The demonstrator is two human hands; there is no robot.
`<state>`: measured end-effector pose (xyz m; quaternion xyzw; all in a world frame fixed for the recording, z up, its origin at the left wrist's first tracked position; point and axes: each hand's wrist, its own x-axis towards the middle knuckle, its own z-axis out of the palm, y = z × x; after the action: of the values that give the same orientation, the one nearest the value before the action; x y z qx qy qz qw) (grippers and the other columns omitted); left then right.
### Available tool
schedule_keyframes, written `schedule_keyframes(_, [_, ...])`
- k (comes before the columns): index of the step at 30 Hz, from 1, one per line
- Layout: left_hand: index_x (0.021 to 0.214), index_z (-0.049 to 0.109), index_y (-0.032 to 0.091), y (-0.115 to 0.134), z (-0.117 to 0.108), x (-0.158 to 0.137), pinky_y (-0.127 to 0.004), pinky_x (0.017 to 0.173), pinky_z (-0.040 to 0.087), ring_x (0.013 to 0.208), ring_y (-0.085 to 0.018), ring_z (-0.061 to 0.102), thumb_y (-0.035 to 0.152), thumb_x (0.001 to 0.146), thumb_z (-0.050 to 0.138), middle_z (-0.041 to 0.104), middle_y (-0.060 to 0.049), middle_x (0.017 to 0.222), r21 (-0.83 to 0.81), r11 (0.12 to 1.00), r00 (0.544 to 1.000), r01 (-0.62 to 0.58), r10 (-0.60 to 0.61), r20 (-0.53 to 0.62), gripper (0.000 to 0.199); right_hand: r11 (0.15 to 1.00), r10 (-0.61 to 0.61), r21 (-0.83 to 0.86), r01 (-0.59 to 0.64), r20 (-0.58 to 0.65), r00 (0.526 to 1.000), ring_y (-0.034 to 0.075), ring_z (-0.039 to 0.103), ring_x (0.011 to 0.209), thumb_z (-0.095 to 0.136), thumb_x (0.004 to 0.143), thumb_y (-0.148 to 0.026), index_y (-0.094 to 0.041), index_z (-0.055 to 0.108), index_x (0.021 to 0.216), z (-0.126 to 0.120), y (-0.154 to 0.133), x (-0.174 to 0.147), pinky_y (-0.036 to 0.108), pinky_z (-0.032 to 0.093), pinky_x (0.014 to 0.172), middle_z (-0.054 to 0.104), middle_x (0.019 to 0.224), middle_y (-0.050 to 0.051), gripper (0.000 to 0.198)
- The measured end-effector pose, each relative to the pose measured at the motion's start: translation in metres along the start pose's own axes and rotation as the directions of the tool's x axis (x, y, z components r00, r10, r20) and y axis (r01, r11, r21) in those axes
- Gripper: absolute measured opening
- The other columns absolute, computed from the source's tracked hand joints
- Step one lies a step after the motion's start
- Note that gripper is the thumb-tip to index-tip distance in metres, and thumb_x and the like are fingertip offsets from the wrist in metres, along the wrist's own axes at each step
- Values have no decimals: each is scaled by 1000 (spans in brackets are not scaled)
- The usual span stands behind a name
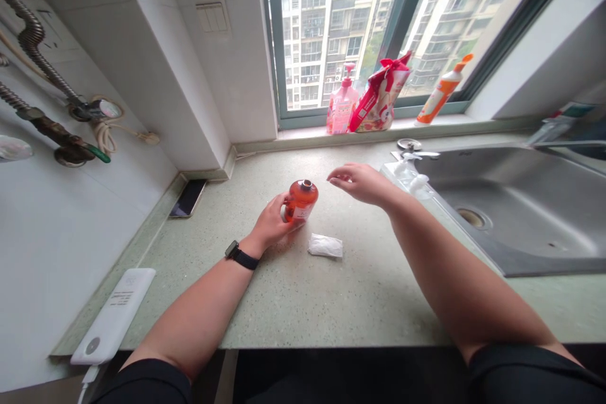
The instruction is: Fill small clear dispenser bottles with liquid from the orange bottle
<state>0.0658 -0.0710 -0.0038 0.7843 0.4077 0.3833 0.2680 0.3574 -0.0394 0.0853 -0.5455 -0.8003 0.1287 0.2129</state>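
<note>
My left hand [276,222] is wrapped round an amber bottle [303,200] with a pale label, standing on the counter [379,290]. No cap or pump sits on its neck, and the dark mouth shows. To the right of the bottle my right hand [355,182] hovers over the counter, fingers loosely bent, with nothing visible in them. A folded white tissue or small packet [326,245] lies just in front of the bottle. Beyond my right hand, white pump heads [408,167] rest by the sink's left edge.
A steel sink [511,214] fills the right side. On the windowsill stand a pink pump bottle [341,107], a red bag [381,98] and an orange-white bottle [440,96]. At left lie a phone [188,197] and a white power bank [116,312] with a cable.
</note>
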Motion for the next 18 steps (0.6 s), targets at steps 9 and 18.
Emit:
schedule_keyframes(9, [136,62,23,-2,0,-1,-47,109,54,122,-30,68,56,86,84,70,-12,133,29,999,999,24,-23,-34,64,806,70,590,49,-177,982,21,69,82,76,85,-53,-23,76,91,36,-17,13,39,54,83,77,89,4,31])
schedule_keyframes(18, [143,59,24,2,-2,-1,-48,110,55,122,-30,68,60,86,82,68,-13,135,22,998,998,56,-55,-27,71,371,294,928,-33,-84,952,18,69,90,91,68,-62,-24,65,85,38,-23,9,35,52,87,74,89,0,49])
